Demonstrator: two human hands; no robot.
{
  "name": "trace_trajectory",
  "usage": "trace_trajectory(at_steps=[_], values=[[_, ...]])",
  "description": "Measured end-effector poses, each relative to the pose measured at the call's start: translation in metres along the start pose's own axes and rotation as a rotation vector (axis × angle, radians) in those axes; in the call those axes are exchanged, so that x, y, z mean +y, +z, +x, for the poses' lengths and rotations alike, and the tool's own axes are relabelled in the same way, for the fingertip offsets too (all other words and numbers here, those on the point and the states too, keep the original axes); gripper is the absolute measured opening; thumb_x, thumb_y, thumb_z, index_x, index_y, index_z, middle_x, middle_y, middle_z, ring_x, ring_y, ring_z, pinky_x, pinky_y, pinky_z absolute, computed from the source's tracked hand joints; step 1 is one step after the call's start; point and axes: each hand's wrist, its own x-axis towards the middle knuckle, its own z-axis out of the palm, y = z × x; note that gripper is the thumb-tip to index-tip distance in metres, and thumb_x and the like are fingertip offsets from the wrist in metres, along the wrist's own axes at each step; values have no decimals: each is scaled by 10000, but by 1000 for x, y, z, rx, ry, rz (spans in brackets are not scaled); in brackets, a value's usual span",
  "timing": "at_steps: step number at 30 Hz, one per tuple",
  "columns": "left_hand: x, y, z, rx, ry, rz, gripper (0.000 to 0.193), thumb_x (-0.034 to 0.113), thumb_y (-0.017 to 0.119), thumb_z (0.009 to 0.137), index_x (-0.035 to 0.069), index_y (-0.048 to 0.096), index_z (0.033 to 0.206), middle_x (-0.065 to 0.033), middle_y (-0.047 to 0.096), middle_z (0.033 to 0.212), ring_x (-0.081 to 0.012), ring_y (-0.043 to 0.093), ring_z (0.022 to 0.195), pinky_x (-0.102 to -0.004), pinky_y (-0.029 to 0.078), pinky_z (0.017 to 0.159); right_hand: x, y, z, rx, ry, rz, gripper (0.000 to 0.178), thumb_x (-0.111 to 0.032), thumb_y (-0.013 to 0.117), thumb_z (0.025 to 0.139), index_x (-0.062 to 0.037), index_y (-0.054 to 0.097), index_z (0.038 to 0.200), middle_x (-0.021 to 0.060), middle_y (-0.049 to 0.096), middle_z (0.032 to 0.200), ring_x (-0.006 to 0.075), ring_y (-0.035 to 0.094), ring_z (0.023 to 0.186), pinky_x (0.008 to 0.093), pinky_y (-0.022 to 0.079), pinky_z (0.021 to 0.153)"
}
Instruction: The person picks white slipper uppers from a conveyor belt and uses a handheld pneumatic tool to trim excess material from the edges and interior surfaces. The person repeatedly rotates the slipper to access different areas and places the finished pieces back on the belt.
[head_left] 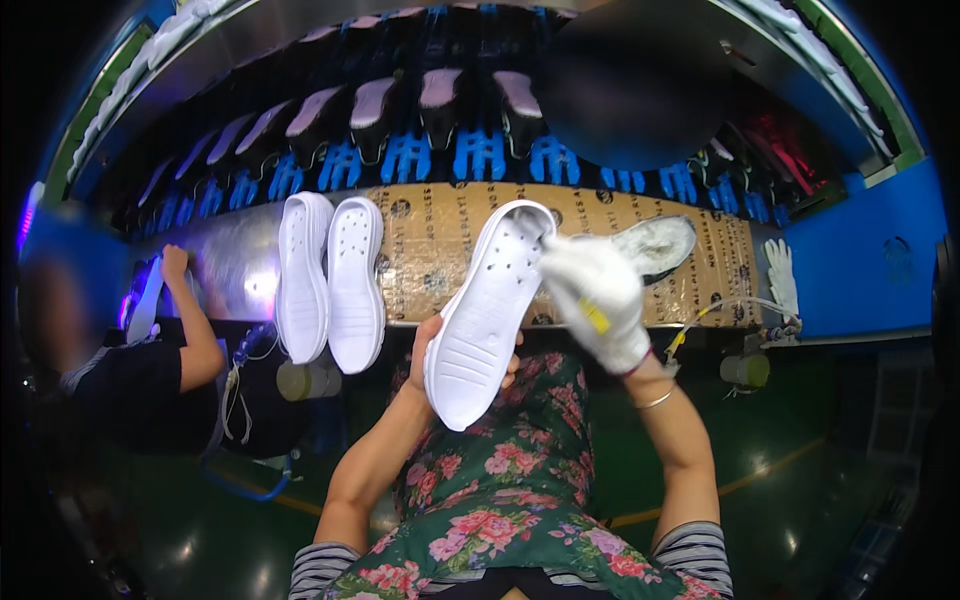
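Note:
My bare left hand (pixel 422 352) grips a white shoe sole (pixel 485 315) from beneath, thumb along its left edge and fingertips showing at its right. The sole is tilted, its hollow inner face with small holes turned up. A white glove with a yellow mark covers my right hand (pixel 598 300), closed and smeared by motion at the sole's far end. A small greyish tip shows inside the sole there; what my right hand holds is not clear. Two more white soles (pixel 303 280) lie side by side to the left, their near ends over the bench edge.
Cardboard (pixel 430 250) covers the bench, with a whitish, stained oval dish (pixel 655 245) on it. A spare white glove (pixel 781 275) lies at the right, near a hose. Behind, shoe uppers (pixel 440 90) stand in a row above blue holders (pixel 480 155). Another person's arm (pixel 190 310) is at the left.

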Motion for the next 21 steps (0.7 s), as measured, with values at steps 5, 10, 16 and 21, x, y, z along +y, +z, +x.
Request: trace_trajectory(at_steps=[5,10,16,21], values=[[-5,35,1,499,187,373,1030,725,520,928,9,316,1640,-314,563,1470,-501,632,1269,-637,541,1035,-63,-29,-32,-214,276,745,194,-29,843,801,-56,802,989,120,798,1048,281,762,913,369,597,824],[30,84,42,-140,5,178,1327,425,991,719,42,165,1684,-356,358,1572,-542,545,1330,-722,569,965,-45,-69,-65,503,687,1125,174,85,713,810,28,762,968,236,763,1120,299,749,1013,400,611,884],[61,185,197,-609,-76,254,1219,632,826,820,55,183,1681,-352,351,1551,-571,528,1306,-632,620,955,-39,-72,-107,627,1063,1013,175,94,705,853,54,755,1016,195,764,1111,252,741,900,349,614,790],[88,265,356,-158,365,301,1125,846,331,993,-83,215,1617,-341,340,1587,-497,464,1406,-600,437,1203,-34,-32,-111,516,1100,1151,196,49,761,897,54,784,1092,149,786,1109,157,742,897,275,605,808]])
